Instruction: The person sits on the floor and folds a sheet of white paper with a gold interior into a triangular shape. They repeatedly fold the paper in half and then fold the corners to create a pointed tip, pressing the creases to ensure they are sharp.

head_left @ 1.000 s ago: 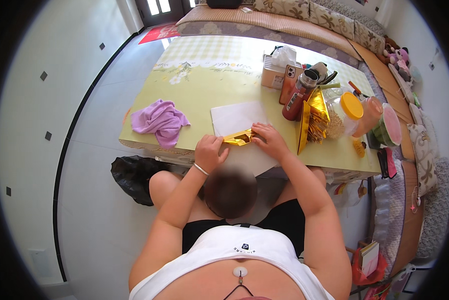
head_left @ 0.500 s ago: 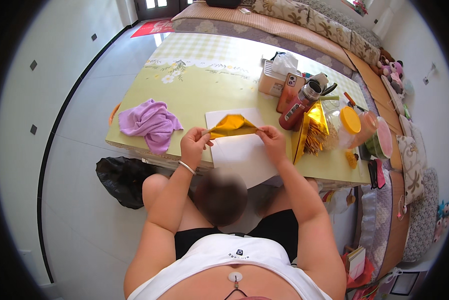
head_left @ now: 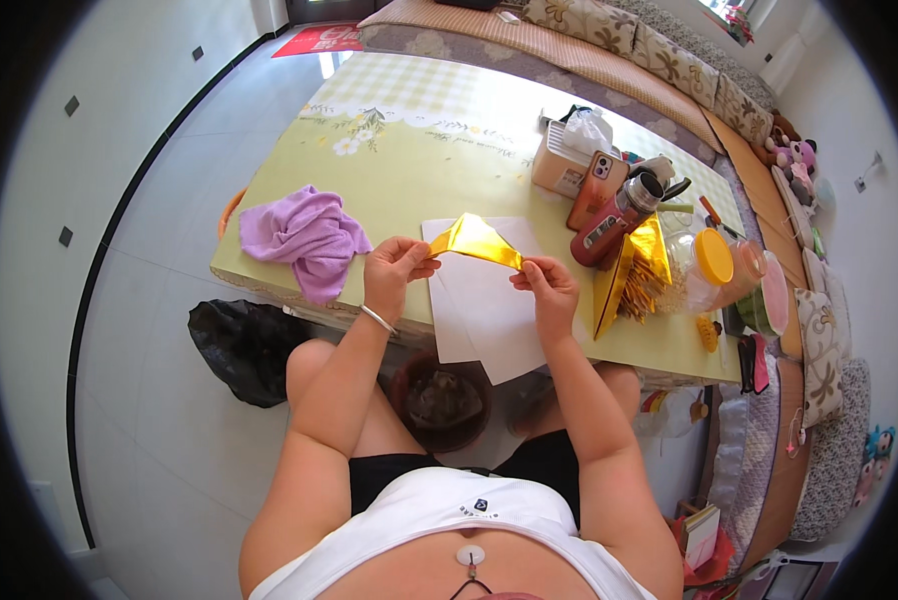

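Observation:
Both my hands hold a piece of shiny gold foil paper [head_left: 477, 240] stretched between them above the table. Its middle is folded up into a peak, and the two ends narrow to points. My left hand [head_left: 401, 268] pinches the left end between thumb and fingers; a pale bangle circles that wrist. At the opposite end, my right hand [head_left: 552, 283] pinches the other point, slightly nearer to me. White paper sheets [head_left: 474, 315] lie beneath the foil, overlapping the table's near edge.
A purple cloth [head_left: 302, 235] lies left on the table [head_left: 409, 180]. To the right stand a tissue box [head_left: 561, 160], phone [head_left: 597, 187], red thermos [head_left: 601, 232], gold foil bundle [head_left: 652, 250] and yellow-lidded jar [head_left: 711, 257]. Below are a black bag [head_left: 244, 350] and dark bin [head_left: 442, 400].
The gold foil has tilted, its left end now higher than its right, and its middle stands up in a sharper peak. Both hands keep their pinch. The whole view has shifted slightly.

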A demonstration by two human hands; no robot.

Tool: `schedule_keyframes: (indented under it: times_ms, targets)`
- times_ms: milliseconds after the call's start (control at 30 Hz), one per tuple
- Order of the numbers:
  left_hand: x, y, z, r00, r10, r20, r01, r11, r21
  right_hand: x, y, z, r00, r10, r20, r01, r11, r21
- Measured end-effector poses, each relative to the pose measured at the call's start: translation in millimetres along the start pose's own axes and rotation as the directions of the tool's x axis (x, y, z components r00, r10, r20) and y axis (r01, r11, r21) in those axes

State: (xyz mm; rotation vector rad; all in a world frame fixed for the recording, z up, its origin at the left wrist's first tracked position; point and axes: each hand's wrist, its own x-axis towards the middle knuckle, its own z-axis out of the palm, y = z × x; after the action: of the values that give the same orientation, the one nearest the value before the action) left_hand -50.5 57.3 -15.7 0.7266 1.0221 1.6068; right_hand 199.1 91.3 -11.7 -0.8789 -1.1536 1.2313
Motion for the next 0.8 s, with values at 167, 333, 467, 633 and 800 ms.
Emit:
schedule_keyframes:
  times_ms: [167, 333, 467, 633, 800]
  targets:
    - [0, -1, -11, 0.999, 0.013, 0.047, -0.012, 1.000, -0.009, -5, -2, 1, 0.999, 0.039, -0.031, -0.038, 0.999, 0.019]
    - [-4, -2, -20, 0.996, 0.030, 0.084, -0.034, 0.998, 0.044, -8, -19, 2, 0.987, 0.161, 0.002, -0.161, 0.986, -0.036]
    - [-6, -2, -22, 0.992, 0.058, 0.116, -0.071, 0.991, 0.111, -12, -18, -4, 0.968, 0.247, 0.040, -0.240, 0.963, -0.125]
    - [-14, 1, -22, 0.990, -0.008, 0.142, -0.034, 0.956, 0.290, -19, -23, -10, 0.989, 0.146, -0.023, -0.148, 0.967, -0.209]
    - [-15, -2, -16, 0.991, 0.028, 0.134, -0.070, 0.944, 0.321, -25, -25, -16, 0.987, 0.162, 0.015, -0.154, 0.960, -0.236]
